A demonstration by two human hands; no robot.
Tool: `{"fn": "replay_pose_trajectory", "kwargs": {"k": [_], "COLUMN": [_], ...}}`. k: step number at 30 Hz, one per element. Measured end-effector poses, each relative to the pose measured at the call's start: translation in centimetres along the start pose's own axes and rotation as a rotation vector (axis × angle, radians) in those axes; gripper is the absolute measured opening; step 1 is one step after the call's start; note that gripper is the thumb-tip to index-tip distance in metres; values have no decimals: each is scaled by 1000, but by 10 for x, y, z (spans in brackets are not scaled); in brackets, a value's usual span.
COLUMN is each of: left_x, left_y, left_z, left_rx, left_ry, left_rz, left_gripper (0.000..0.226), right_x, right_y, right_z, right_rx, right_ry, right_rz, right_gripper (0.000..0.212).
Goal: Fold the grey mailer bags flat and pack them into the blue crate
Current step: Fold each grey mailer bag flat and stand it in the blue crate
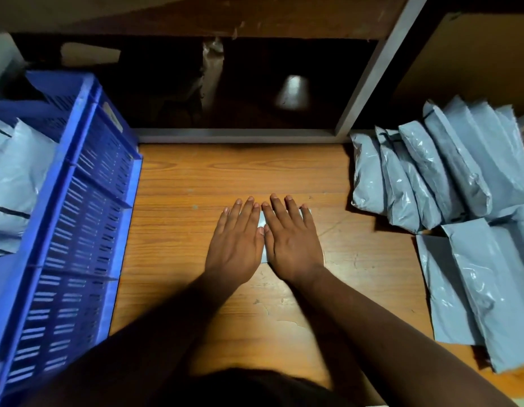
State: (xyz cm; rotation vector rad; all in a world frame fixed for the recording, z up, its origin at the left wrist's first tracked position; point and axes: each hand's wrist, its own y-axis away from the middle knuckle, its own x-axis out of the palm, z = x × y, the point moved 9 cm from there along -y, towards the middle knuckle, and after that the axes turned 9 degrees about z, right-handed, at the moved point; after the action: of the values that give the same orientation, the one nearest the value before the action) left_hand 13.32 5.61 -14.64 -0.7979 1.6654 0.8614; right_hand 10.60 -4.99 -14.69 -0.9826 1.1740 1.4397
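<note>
we find both hands pressed flat, side by side, at the centre of the wooden table; the left hand and the right hand lie with fingers straight and close together, palms down, gripping nothing; beneath them sits one folded mailer bag, almost wholly covered, with slivers of pale grey showing between the thumbs and at the 2 o'clock corner past the right little finger; at 9 o'clock stands the blue crate, with packed bags visible inside it; at 3 o'clock a stack of unfolded bags leans in a row, with further bags lying flat towards 4 o'clock; we judge the material to be thin glossy plastic film, light, limp and slippery, inclined to spring open at a crease once pressure lifts; we judge the best hold to be a pinch along the folded edge nearest the person, thumb above and fingers below, so the layers stay together on the way to the crate; we expect little risk of damage, more of the fold sliding apart; a pale label on the crate rim is too blurred to read; no brand or writing is legible on any bag
</note>
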Motion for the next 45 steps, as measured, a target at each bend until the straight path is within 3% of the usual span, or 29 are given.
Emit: {"fn": "replay_pose_trajectory", "kwargs": {"k": [4,9,18,26,30,33,37,45], "left_x": [-12,-7,2,0,4,-7,-15,2], "left_y": [1,8,6,3,6,9,19,16], "left_z": [11,5,6,13,16,29,26,18], "left_rx": [-23,32,2,24,44,13,32,-10], "left_ry": [222,47,0,18,86,265,126,-38], "left_rz": [-9,22,43,39,77,32,-17,17], "left_gripper": [64,66,64,61,67,71,65,65], "right_x": [-11,0,1,-5,-2,-13,-24,0], "right_y": [-1,3,1,11,11,5,5,-1], "right_z": [-1,15,16,-39,-39,-43,-19,-7], "right_rx": [-37,-99,-93,27,0,25,-40,-48], "right_ry": [-78,13,12,-80,-118,-217,-118,3], "right_rz": [-3,-1,13,3,82,141,-12,25], "right_gripper": [54,56,55,58,61,63,58,57]}}
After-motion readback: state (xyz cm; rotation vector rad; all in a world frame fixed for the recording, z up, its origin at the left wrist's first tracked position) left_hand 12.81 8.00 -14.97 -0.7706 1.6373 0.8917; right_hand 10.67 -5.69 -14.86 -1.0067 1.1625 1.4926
